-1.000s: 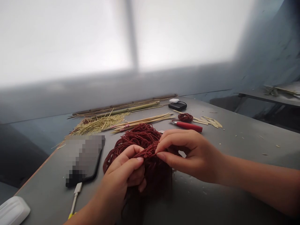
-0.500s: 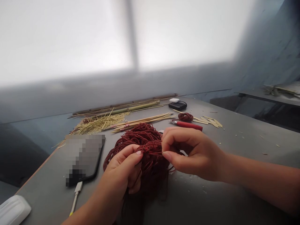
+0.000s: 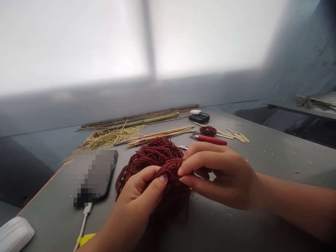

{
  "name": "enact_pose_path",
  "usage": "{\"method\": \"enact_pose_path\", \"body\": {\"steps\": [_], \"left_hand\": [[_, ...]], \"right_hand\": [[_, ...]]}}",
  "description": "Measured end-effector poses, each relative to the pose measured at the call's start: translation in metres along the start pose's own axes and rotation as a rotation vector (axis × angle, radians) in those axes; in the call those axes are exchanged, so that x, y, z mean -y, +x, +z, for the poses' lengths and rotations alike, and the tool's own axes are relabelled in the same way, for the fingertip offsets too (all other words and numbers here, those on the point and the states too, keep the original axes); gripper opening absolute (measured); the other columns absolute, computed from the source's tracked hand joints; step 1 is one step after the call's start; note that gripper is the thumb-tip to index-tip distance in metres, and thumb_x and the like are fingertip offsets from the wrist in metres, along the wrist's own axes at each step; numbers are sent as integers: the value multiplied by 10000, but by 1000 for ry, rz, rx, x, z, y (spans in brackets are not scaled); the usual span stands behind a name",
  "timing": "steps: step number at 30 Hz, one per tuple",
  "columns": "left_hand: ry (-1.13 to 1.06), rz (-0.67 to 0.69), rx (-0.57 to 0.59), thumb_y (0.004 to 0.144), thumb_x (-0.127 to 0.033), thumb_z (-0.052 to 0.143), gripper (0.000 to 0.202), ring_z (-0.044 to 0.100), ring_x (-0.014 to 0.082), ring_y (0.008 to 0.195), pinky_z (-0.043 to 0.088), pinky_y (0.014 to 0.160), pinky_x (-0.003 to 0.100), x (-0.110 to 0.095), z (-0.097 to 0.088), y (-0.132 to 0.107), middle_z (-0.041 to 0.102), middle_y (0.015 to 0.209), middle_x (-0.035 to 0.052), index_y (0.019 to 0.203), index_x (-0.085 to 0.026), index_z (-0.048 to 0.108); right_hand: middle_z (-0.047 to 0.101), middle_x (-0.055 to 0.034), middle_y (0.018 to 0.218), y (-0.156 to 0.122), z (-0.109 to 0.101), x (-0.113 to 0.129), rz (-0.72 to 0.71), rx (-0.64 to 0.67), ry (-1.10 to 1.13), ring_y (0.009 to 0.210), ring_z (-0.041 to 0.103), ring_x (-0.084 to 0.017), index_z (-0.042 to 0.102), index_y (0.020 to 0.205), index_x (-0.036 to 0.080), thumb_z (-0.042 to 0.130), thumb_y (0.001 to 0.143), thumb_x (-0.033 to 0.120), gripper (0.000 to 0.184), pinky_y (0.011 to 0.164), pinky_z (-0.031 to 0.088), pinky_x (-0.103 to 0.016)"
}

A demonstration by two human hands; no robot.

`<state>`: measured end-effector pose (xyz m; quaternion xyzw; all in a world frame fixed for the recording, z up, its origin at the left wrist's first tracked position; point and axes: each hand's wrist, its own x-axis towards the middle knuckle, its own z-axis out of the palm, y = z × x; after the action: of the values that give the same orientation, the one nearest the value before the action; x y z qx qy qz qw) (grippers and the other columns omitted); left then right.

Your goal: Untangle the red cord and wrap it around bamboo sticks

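2 hands work on a big tangle of dark red cord [image 3: 157,159] that lies in the middle of the grey table [image 3: 262,196]. The left hand [image 3: 141,196] is closed around the near side of the tangle, with the thumb pressed on top of the strands. The right hand [image 3: 220,173] pinches a few strands between thumb and first finger, right next to the left thumb.

To the left of the cord lies a phone [image 3: 96,176] with a white cable [image 3: 84,217] plugged in. A white case [image 3: 14,236] sits at the near left corner.

Behind the cord are thin bamboo sticks [image 3: 160,134] and a pile of straw-like shavings [image 3: 110,138]. Long bamboo stalks [image 3: 136,122] lie along the far edge. A red-handled knife [image 3: 208,140] lies just behind the right hand, near a small coil of red cord [image 3: 208,131] and some flat bamboo chips [image 3: 233,135]. A small black box [image 3: 198,117] with a white piece on it sits further back; whether anything is inside cannot be seen.
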<state>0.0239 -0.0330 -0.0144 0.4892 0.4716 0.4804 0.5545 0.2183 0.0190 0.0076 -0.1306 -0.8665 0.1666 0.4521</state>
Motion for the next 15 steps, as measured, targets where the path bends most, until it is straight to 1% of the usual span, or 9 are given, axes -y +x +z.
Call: {"method": "enact_pose_path", "body": {"steps": [2,4,7,9,11,13,15], "left_hand": [[105,37,35,806,-400,696,248,383,84,467,340,462,191,1,1,-2,474,504,-56,688,-192,632],[194,74,59,838,-382,659,251,477,114,506,395,503,214,2,2,-4,569,562,-13,674,-192,647],[341,215,18,854,-327,638,234,557,157,563,432,554,243,2,4,-7,636,612,21,658,-204,671],[447,316,-10,868,-290,617,216,583,173,589,439,583,253,3,5,-8,660,631,30,679,-214,690],[545,378,9,888,-272,586,229,583,173,596,433,595,256,4,5,-9,670,653,36,690,-215,685],[625,413,47,908,-273,558,273,559,162,583,416,585,254,5,5,-9,653,647,35,661,-208,653],[655,420,73,925,-281,535,304,544,154,575,404,578,251,6,4,-9,640,640,30,644,-206,626]], "right_hand": [[643,-34,818,-3,2,-2,-59,36,-8,662,587,-98,677,912,190,650,873,105,97,573,502,-198],[642,-41,840,-5,5,-4,-63,62,-35,709,613,-115,675,922,199,622,889,108,110,633,532,-220],[645,-48,855,-8,7,-7,-16,70,-79,724,624,-129,674,918,202,608,892,115,112,658,542,-244],[652,-51,862,-10,7,-7,8,90,-100,721,627,-130,675,919,200,610,881,113,115,642,540,-241],[659,-52,862,-10,7,-7,12,107,-127,713,630,-130,674,919,199,599,871,102,131,618,535,-232],[666,-50,856,-10,7,-6,0,111,-155,706,631,-129,670,913,198,583,862,89,148,608,532,-227],[665,-47,835,-10,8,-5,-15,95,-189,700,625,-130,664,899,193,572,847,73,160,610,529,-231]]}}
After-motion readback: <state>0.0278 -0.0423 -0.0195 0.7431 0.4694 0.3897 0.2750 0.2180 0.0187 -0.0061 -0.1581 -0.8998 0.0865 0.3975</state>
